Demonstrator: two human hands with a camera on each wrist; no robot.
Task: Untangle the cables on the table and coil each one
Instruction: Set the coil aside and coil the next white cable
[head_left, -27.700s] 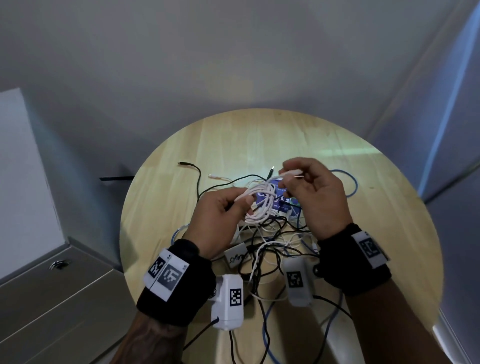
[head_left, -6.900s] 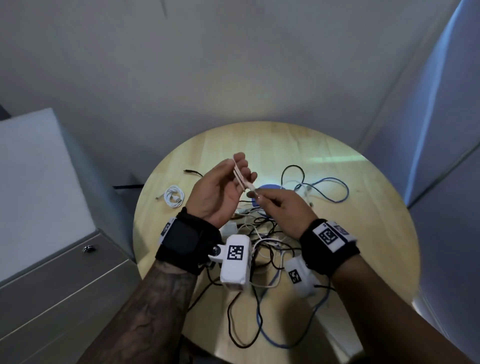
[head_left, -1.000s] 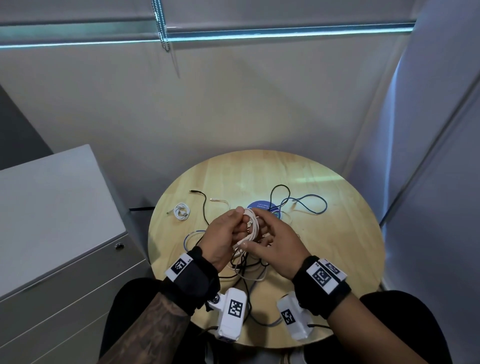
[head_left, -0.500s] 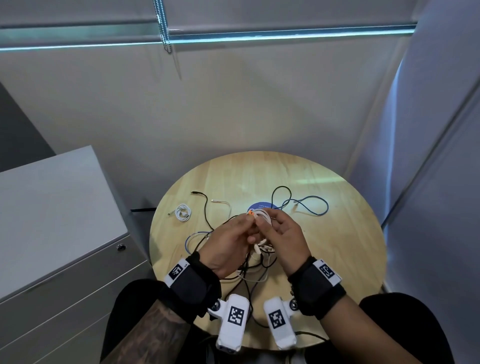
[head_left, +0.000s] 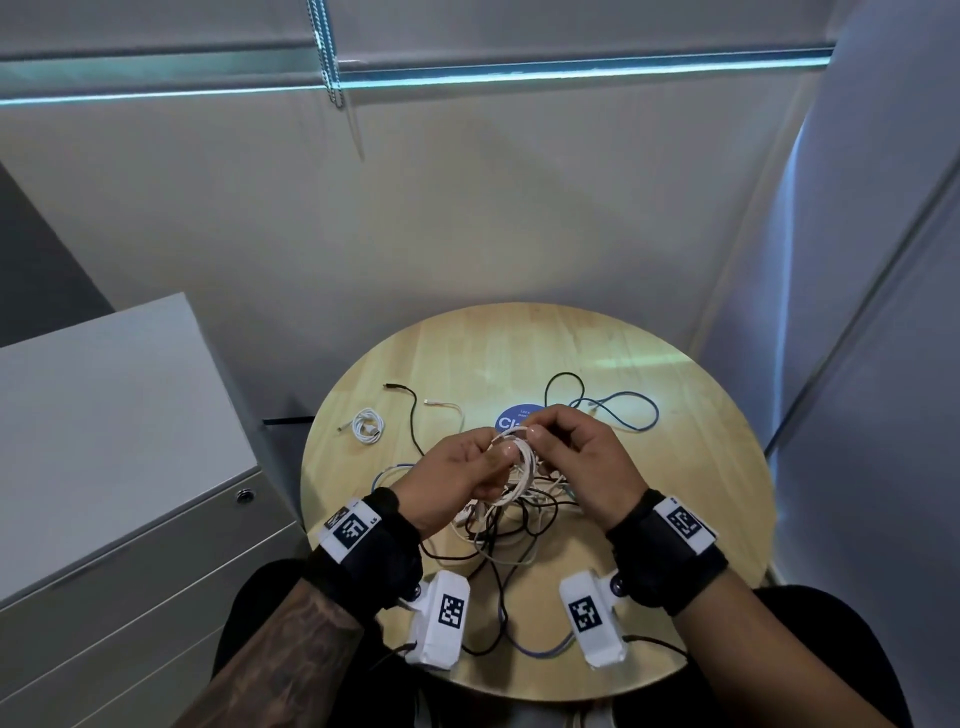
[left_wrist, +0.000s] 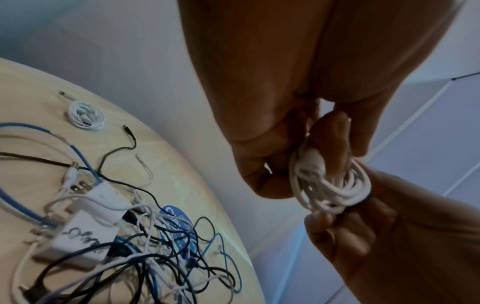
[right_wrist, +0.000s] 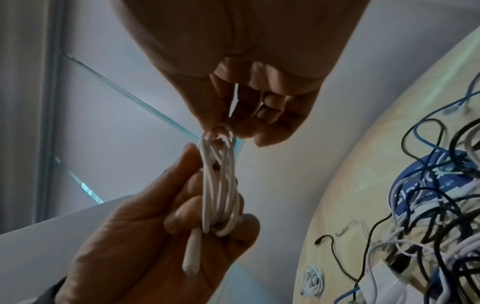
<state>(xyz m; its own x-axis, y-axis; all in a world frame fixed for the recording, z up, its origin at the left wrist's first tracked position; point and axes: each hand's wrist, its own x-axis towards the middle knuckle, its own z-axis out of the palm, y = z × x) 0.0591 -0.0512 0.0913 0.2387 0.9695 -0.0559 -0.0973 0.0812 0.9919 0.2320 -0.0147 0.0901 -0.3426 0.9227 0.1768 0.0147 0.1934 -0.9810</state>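
Note:
Above the table's middle both hands hold one white cable coil (head_left: 519, 465) (left_wrist: 330, 185) (right_wrist: 221, 185). My left hand (head_left: 467, 475) (right_wrist: 182, 216) grips the lower part of the coil, a white plug end sticking out below its fingers. My right hand (head_left: 566, 457) (right_wrist: 233, 115) pinches the top loop of the coil. Beneath them a tangle of black, white and blue cables (head_left: 514, 525) (left_wrist: 155, 246) lies on the round wooden table (head_left: 675, 467). A finished small white coil (head_left: 368, 426) (left_wrist: 85, 115) rests at the table's far left.
White adapter blocks (left_wrist: 85, 222) sit in the tangle. A blue round sticker (head_left: 511, 418) lies behind the hands, a blue cable loop (head_left: 634, 415) to its right. A grey cabinet (head_left: 104, 441) stands left of the table; walls close behind and right.
Both hands stayed together above the tangle, working the white coil; the right hand's fingers shifted to pinch its top loop. The head view barely moved.

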